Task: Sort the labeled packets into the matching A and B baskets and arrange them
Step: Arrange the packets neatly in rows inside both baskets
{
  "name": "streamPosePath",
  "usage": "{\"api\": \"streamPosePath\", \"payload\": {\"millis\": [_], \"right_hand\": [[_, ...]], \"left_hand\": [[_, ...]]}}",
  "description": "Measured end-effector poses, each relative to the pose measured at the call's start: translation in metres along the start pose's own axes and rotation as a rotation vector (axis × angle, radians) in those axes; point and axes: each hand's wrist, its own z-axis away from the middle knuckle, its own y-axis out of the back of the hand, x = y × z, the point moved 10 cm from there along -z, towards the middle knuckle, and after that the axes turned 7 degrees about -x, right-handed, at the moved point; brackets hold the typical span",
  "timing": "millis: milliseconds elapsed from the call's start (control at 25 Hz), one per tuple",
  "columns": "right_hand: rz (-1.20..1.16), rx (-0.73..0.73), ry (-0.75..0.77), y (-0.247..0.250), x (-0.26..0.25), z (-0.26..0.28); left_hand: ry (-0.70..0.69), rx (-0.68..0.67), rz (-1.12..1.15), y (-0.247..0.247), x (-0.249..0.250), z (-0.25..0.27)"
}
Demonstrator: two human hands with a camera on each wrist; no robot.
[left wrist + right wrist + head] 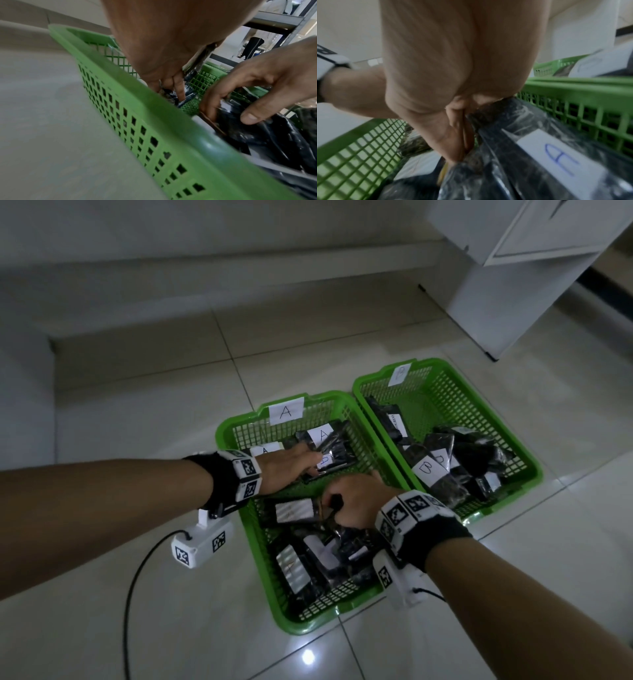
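Both hands in A basket (236,426); right hand (356,501) seemingly pinching packet (334,503).

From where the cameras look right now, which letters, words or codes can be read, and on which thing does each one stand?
"A": white tag on the left basket.
"A": label on a packet in that basket.
"A": partly hidden label behind the left hand.
"B": label on a packet in the right basket.
"A", blue ink: packet label in the right wrist view.
Right basket tag: faint, unsure.
Small print on one packet: too small.
Wristband square codes: not text.
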Motion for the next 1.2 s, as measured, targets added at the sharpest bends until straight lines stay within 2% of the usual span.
{"api": "streamPosePath", "payload": {"millis": [80,200,320,400,520,680,760,840,920,1000,1120,1200], "right_hand": [[0.009,-0.01,0.024,-0.003,-0.002,0.005],[-0.011,0.096,0.025,0.002,-0.001,0.004],[0.044,0.065,-0.095,-0.001,0.003,-0.005],[0.068,0.042,-0.169,0.001,0.005,-0.01],[-0.003,0.031,-0.176,0.003,-0.003,-0.022],[-0.128,0.028,-0.14,0.0,-0.013,-0.031],[-0.089,0.057,-0.119,0.003,-0.013,-0.029],[0.013,0.082,-0.129,0.004,-0.006,-0.018],[-0.007,0.101,-0.079,0.005,0.003,-0.005],[-0.178,0.238,-0.003,0.021,0.014,0.014],[-0.334,0.643,-0.092,0.065,0.05,0.048],[-0.633,0.701,-0.088,0.072,0.066,0.053]], "left_hand": [[0.007,-0.006,0.003,-0.001,0.001,-0.002],[-0.018,0.048,0.001,0.005,0.01,0.001],[-0.062,0.231,-0.033,0.03,0.024,0.016],[-0.037,0.278,-0.084,0.042,0.019,0.02],[0.069,0.183,-0.148,0.042,-0.004,0.019],[0.092,0.09,-0.167,0.039,-0.004,0.02],[0.086,0.092,-0.172,0.04,-0.001,0.021],[0.072,0.15,-0.233,0.042,0.002,0.024],[0.046,0.219,-0.318,0.042,0.009,0.029],[-0.03,0.255,-0.404,0.04,0.021,0.03],[-0.123,0.269,-0.516,0.032,0.029,0.027],[-0.18,0.265,-0.52,0.025,0.036,0.025]]}}
